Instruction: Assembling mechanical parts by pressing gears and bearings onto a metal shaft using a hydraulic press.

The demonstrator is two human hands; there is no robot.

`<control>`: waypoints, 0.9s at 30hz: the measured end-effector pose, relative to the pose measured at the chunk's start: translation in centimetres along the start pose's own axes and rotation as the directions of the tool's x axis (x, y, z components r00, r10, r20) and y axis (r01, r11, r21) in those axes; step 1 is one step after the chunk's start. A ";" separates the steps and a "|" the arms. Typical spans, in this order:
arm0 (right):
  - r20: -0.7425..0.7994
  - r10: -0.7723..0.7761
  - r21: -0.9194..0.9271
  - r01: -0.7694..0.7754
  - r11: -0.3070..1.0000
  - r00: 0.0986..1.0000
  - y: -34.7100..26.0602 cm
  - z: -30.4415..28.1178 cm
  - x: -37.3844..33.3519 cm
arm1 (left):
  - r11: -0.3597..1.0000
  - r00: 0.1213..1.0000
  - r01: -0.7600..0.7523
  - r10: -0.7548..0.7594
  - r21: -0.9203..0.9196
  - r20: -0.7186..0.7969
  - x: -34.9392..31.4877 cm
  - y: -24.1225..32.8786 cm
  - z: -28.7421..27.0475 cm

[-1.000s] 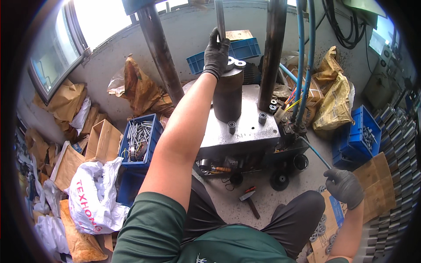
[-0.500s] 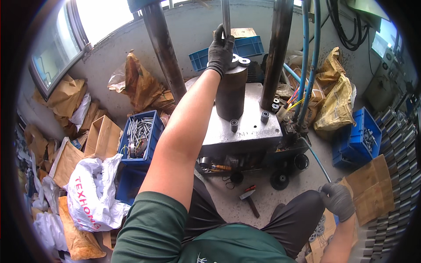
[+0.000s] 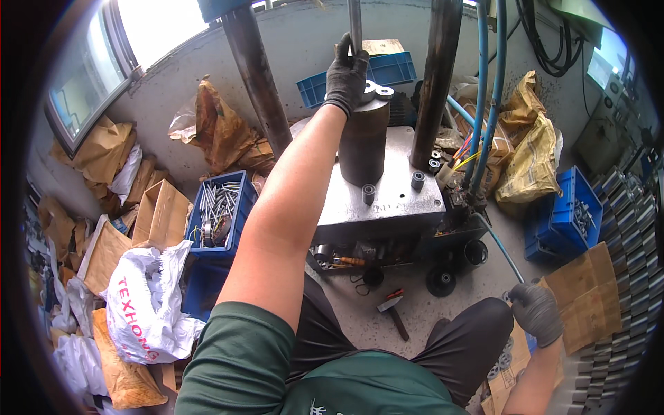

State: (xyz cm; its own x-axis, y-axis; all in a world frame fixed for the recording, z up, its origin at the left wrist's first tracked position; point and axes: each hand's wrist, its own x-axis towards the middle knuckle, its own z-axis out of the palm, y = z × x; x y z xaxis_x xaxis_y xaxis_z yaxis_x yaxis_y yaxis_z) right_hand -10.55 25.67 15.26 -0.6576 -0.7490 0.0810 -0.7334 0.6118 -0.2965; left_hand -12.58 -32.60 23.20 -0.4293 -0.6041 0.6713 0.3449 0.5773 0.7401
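My left hand (image 3: 346,77), in a dark grey glove, is closed around an upright metal rod (image 3: 355,19) above a thick dark steel cylinder (image 3: 364,146). Beside that hand, ring-shaped metal parts (image 3: 384,92) rest on the cylinder's top. The cylinder stands on a metal press table (image 3: 401,153), where two small bushings (image 3: 369,194) sit near its front. Low on the right, my gloved right hand (image 3: 537,315) is wrapped around the end of a long lever bar (image 3: 503,250). My palm and part of the rod are hidden by the left glove.
Two steel columns (image 3: 440,76) flank the cylinder. A hammer (image 3: 395,315) lies on the floor before the table. Blue crates (image 3: 238,216) with metal parts stand left and right. Sacks (image 3: 149,304) and cardboard (image 3: 584,297) lie around. Blue hoses (image 3: 480,90) run down at the right.
Both hands keep their holds. My right hand and the lever's end are slightly higher and further right in view; the cylinder appears slightly higher as the view shifts.
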 end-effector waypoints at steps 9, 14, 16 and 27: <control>-0.008 -0.054 0.013 0.054 0.998 0.999 0.3 -0.8 0.7 | 1.000 1.000 -0.011 0.011 0.013 -0.011 0.2 -0.2 0.0; -0.111 -0.105 0.189 0.125 0.974 0.988 1.5 -2.2 2.6 | 0.997 0.999 0.049 -0.049 0.051 -0.005 -0.4 0.9 -0.1; -0.332 -0.152 0.149 0.210 0.966 0.931 1.6 -3.5 5.2 | 0.982 0.999 -0.051 0.051 0.180 0.004 -0.4 0.8 -0.5; -0.722 -0.357 -0.266 0.239 0.934 0.592 1.9 -10.2 20.8 | 0.921 0.996 -0.086 0.088 0.379 0.013 0.6 -1.1 -0.4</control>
State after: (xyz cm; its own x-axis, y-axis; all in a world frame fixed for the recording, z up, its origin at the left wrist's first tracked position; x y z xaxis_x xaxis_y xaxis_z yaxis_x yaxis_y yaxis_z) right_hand -27.38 13.80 26.10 -0.2522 -0.4783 0.8412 -0.8879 0.4601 -0.0045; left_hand -12.83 -33.81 22.82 -0.4080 -0.5438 0.7333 0.0382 0.7923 0.6089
